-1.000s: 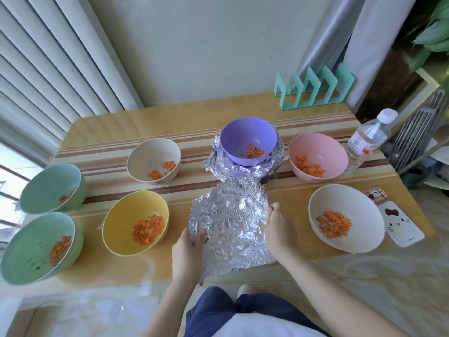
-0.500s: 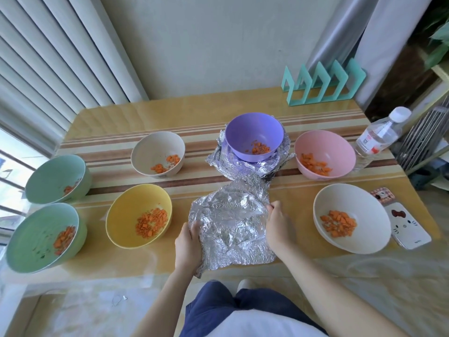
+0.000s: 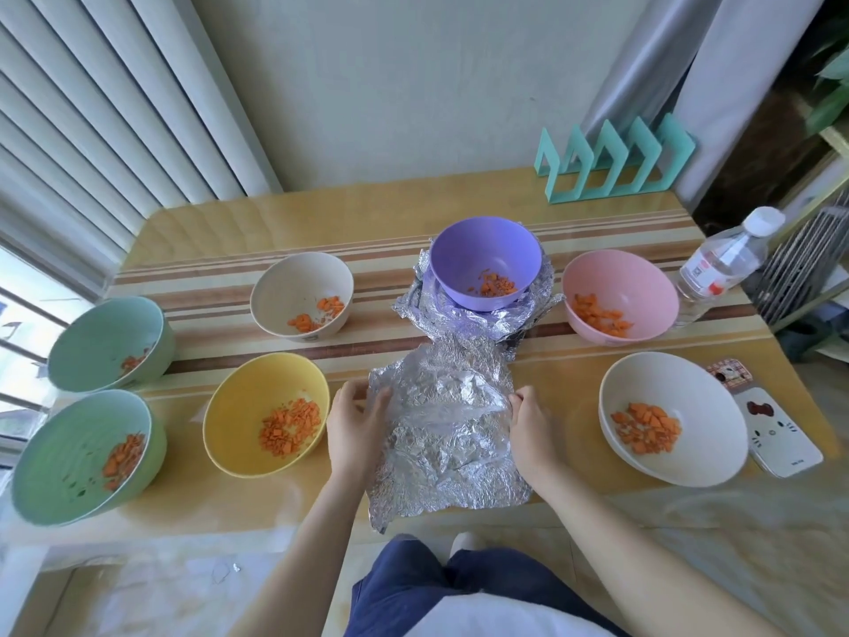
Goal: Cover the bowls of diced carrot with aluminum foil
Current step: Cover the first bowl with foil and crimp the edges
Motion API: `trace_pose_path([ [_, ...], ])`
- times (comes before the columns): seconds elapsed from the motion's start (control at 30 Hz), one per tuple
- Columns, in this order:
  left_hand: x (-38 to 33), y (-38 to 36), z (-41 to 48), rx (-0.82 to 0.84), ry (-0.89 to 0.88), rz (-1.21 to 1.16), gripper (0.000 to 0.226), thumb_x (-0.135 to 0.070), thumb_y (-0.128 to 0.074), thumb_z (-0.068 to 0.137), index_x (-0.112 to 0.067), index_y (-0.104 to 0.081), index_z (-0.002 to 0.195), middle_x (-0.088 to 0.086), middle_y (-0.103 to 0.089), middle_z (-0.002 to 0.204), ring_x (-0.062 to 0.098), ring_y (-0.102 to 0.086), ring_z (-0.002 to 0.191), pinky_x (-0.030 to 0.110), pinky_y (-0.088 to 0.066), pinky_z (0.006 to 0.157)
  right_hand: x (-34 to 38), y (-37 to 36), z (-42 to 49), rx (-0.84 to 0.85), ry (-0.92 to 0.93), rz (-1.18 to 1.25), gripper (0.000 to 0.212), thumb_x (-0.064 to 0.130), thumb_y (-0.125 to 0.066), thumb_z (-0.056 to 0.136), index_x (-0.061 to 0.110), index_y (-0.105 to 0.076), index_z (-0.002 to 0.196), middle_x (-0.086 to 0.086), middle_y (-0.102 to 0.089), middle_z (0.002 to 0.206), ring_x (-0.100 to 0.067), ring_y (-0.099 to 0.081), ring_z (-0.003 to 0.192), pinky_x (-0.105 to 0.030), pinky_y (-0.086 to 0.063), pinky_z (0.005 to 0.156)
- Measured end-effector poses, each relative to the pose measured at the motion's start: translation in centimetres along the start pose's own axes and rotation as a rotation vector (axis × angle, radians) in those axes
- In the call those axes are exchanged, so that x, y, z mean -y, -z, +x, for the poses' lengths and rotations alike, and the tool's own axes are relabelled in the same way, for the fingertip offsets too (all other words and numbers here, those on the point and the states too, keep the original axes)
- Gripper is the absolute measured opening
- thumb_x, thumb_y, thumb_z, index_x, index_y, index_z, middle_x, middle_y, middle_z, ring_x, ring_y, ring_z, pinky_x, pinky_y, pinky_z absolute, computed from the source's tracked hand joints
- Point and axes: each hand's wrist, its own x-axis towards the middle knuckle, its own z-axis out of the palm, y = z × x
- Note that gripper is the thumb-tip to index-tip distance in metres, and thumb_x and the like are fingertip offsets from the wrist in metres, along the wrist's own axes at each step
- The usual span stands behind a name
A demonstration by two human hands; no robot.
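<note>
A crumpled sheet of aluminum foil lies on the table's near middle. My left hand grips its left edge and my right hand pinches its right edge. Beyond it a purple bowl of diced carrot stands on another foil sheet. Uncovered bowls of carrot surround these: a yellow bowl, a beige bowl, two green bowls, a pink bowl and a white bowl.
A water bottle stands at the table's right edge. Two phone-like cases lie beside the white bowl. A teal rack stands at the back right. My knees are just below the table's front edge.
Both hands have slid farther up the foil's side edges, away from me, and the foil's far part has lifted and bunched a little. The view has shifted slightly.
</note>
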Motion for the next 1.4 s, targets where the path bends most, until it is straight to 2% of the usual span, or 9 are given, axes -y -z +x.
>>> trace_pose_path([
  [0.13, -0.5, -0.7, 1.3, -0.008, 0.084, -0.016, 0.03, -0.03, -0.052, 0.094, -0.016, -0.047, 0.068, -0.002, -0.047, 0.058, 0.015, -0.04, 0.055, 0.03, -0.029, 0.052, -0.1, -0.1, 0.0, -0.009, -0.001, -0.012, 0.02, 0.024, -0.027, 0.103, 0.012, -0.04, 0.092, -0.001, -0.045, 0.061, -0.014, -0.037, 0.048, -0.027, -0.021, 0.043],
  [0.37, 1.8, -1.6, 3.2, 0.189, 0.373, -0.174, 0.036, -0.035, -0.054, 0.092, -0.012, -0.043, 0.067, 0.005, -0.036, 0.06, 0.019, -0.033, 0.059, 0.028, -0.027, 0.057, -0.2, -0.3, 0.1, -0.014, -0.003, -0.028, 0.022, 0.024, -0.028, 0.103, 0.011, -0.043, 0.095, 0.001, -0.044, 0.06, -0.012, -0.036, 0.046, -0.021, -0.02, 0.04],
  [0.43, 2.1, -1.4, 3.5, 0.28, 0.547, -0.295, 0.025, -0.041, -0.061, 0.087, -0.021, -0.052, 0.075, 0.005, -0.044, 0.074, 0.021, -0.043, 0.075, 0.031, -0.036, 0.073, -0.1, -0.3, 0.1, -0.008, -0.009, -0.017, 0.02, 0.023, -0.028, 0.103, 0.012, -0.043, 0.095, 0.001, -0.044, 0.059, -0.011, -0.036, 0.046, -0.021, -0.023, 0.036],
  [0.5, 2.3, -1.4, 3.7, 0.349, 0.653, -0.361, 0.032, -0.042, -0.064, 0.085, -0.019, -0.061, 0.108, 0.006, -0.056, 0.099, 0.027, -0.054, 0.099, 0.038, -0.041, 0.091, -0.2, -0.3, 0.1, -0.001, -0.012, 0.011, 0.021, 0.022, -0.028, 0.103, 0.011, -0.044, 0.096, 0.001, -0.044, 0.06, -0.012, -0.037, 0.047, -0.02, -0.028, 0.036],
  [0.6, 2.4, -1.7, 3.8, 0.384, 0.742, -0.427, 0.05, -0.038, -0.063, 0.087, -0.005, -0.056, 0.123, 0.015, -0.064, 0.111, 0.031, -0.062, 0.098, 0.038, -0.051, 0.08, -0.3, -0.4, 0.2, 0.016, -0.039, 0.072, 0.023, 0.022, -0.029, 0.103, 0.009, -0.048, 0.099, 0.0, -0.046, 0.063, -0.015, -0.039, 0.051, -0.021, -0.024, 0.041],
  [0.83, 2.7, -1.0, 3.5, 0.513, 0.734, -0.426, 0.034, -0.028, -0.055, 0.093, 0.004, -0.063, 0.103, 0.013, -0.07, 0.076, 0.024, -0.067, 0.063, 0.029, -0.054, 0.054, -1.4, -0.9, -0.7, 0.086, -0.051, 0.184, 0.026, 0.02, -0.029, 0.103, 0.007, -0.051, 0.103, -0.006, -0.043, 0.062, -0.013, -0.029, 0.047, -0.022, -0.022, 0.044],
  [1.1, 2.4, -0.9, 3.4, 0.479, 0.701, -0.453, 0.026, -0.019, -0.056, 0.093, 0.0, -0.06, 0.11, 0.018, -0.066, 0.089, 0.024, -0.065, 0.065, 0.027, -0.055, 0.054, -1.9, -1.1, -1.1, 0.08, -0.05, 0.203, 0.025, 0.019, -0.03, 0.103, 0.008, -0.052, 0.1, -0.003, -0.042, 0.058, -0.013, -0.031, 0.046, -0.021, -0.025, 0.041],
  [1.27, 2.3, -0.7, 2.8, 0.428, 0.655, -0.394, 0.04, -0.042, -0.049, 0.094, -0.006, -0.059, 0.11, 0.017, -0.068, 0.097, 0.029, -0.065, 0.081, 0.035, -0.053, 0.07, -1.9, -1.3, -1.4, 0.029, -0.034, 0.178, 0.027, 0.02, -0.029, 0.103, 0.005, -0.052, 0.096, -0.003, -0.04, 0.06, -0.013, -0.031, 0.048, -0.023, -0.024, 0.043],
  [1.4, 2.3, 0.2, 0.7, 0.388, 0.63, -0.425, 0.057, -0.054, -0.032, 0.096, -0.007, -0.063, 0.089, 0.013, -0.065, 0.082, 0.026, -0.06, 0.072, 0.033, -0.045, 0.069, -2.1, -1.2, -1.4, 0.014, -0.054, 0.166, 0.029, 0.022, -0.03, 0.103, 0.004, -0.052, 0.097, -0.002, -0.042, 0.059, -0.014, -0.033, 0.048, -0.024, -0.022, 0.045],
])
